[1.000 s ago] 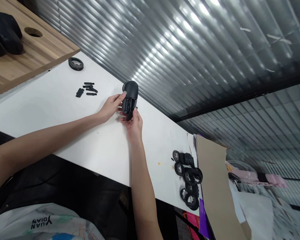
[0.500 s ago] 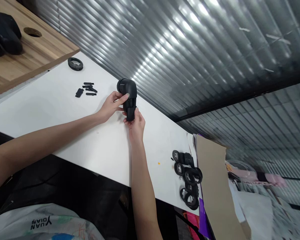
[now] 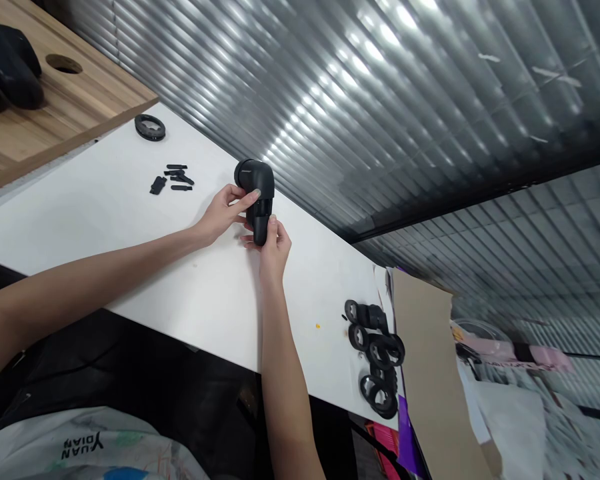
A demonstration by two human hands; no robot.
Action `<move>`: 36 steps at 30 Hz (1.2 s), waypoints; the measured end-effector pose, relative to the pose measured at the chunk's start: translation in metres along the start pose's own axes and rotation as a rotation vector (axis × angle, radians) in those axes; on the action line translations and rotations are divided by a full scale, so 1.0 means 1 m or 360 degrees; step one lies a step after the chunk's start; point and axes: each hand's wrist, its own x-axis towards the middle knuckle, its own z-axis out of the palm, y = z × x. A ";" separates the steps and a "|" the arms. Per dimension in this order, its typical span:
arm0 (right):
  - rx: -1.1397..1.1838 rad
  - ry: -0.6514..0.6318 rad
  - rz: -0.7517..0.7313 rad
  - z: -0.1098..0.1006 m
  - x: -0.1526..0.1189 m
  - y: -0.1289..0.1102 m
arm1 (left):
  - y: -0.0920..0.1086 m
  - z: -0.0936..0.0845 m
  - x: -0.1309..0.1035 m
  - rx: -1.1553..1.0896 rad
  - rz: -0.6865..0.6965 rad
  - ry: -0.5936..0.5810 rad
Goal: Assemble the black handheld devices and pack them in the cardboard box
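A black L-shaped handheld device with a rounded head stands up over the white table, its exact kind unclear. My left hand closes on its upper handle, thumb across the front. At the lower end is a black handle piece, with a gap showing between it and the body. My right hand grips this piece, thumb at its side and fingers partly hidden behind it. Left of the hands lie several small flat black pieces. A black ring rests farther back.
Black rings and other black parts are grouped at the right end of the white table. A cardboard sheet stands beyond them. At left is a wooden surface with dark objects. A corrugated metal wall runs behind.
The lower handle piece has turned slightly and looks narrower. My right fingers have shifted and stretch out behind it. My left hand keeps its hold on the device.
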 end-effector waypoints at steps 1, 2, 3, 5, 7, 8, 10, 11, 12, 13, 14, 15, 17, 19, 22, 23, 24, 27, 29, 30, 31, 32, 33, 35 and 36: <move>-0.0014 0.0016 -0.0021 0.000 0.000 0.001 | 0.000 0.000 0.000 -0.0003 -0.0010 0.0007; -0.0025 0.0038 -0.0045 0.001 -0.001 0.001 | 0.000 0.000 0.000 -0.0004 -0.0021 0.0012; -0.0035 0.0062 -0.0070 0.001 -0.001 0.002 | 0.000 0.000 0.000 -0.0003 -0.0032 0.0018; -0.0069 0.0109 -0.0118 0.002 -0.002 0.004 | 0.000 0.000 0.000 0.0005 -0.0040 0.0034; -0.0131 0.0158 -0.0163 0.002 -0.003 0.004 | 0.000 0.000 0.000 0.0021 -0.0032 0.0045; -0.0165 0.0183 -0.0183 0.002 -0.004 0.005 | -0.001 0.000 0.000 0.0032 -0.0025 0.0047; -0.0217 0.0216 -0.0213 0.002 -0.004 0.004 | -0.002 0.000 0.000 0.0054 -0.0011 0.0027; -0.0229 0.0218 -0.0220 0.001 -0.004 0.004 | -0.003 0.000 -0.001 0.0062 -0.0003 0.0004; -0.0232 0.0215 -0.0221 0.001 -0.004 0.004 | -0.004 0.001 -0.002 0.0065 0.0004 -0.0023; -0.0226 0.0205 -0.0216 0.000 -0.004 0.004 | -0.005 0.001 -0.002 0.0066 0.0013 -0.0049; -0.0214 0.0190 -0.0204 0.000 -0.003 0.004 | -0.005 0.001 -0.003 0.0064 0.0020 -0.0073; -0.0195 0.0173 -0.0184 -0.001 -0.003 0.004 | -0.006 0.001 -0.004 0.0064 0.0022 -0.0089; -0.0141 0.0131 -0.0127 -0.001 -0.001 0.004 | -0.005 0.001 -0.006 0.0070 0.0010 -0.0101; -0.0082 0.0077 -0.0048 -0.001 0.000 0.003 | -0.003 0.001 -0.007 0.0094 -0.0023 -0.0112; -0.0014 0.0021 0.0064 0.001 0.001 0.000 | 0.000 0.001 -0.010 0.0163 -0.0064 -0.0156; 0.0003 0.0019 0.0090 0.002 0.000 -0.002 | 0.000 0.001 -0.011 0.0186 -0.0067 -0.0184; 0.0018 0.0021 0.0109 0.003 0.000 -0.004 | 0.001 0.000 -0.012 0.0206 -0.0065 -0.0218; 0.0054 0.0035 0.0137 0.003 -0.001 -0.008 | 0.001 0.000 -0.013 0.0249 -0.0069 -0.0339; 0.0065 0.0025 0.0150 0.003 -0.001 -0.009 | 0.001 0.000 -0.013 0.0254 -0.0077 -0.0384; 0.0065 0.0017 0.0152 0.003 -0.001 -0.009 | 0.000 0.000 -0.013 0.0247 -0.0082 -0.0390; 0.0062 0.0007 0.0151 0.002 -0.001 -0.009 | 0.000 0.000 -0.013 0.0236 -0.0082 -0.0387; 0.0057 -0.0006 0.0147 0.002 -0.001 -0.009 | 0.000 0.000 -0.012 0.0228 -0.0081 -0.0379; 0.0051 -0.0017 0.0140 0.002 -0.001 -0.008 | -0.001 -0.001 -0.012 0.0225 -0.0079 -0.0370; 0.0046 -0.0024 0.0120 0.001 -0.001 -0.007 | -0.002 -0.001 -0.012 0.0234 -0.0069 -0.0362; 0.0047 -0.0025 0.0112 0.001 -0.001 -0.007 | -0.002 -0.002 -0.012 0.0242 -0.0066 -0.0363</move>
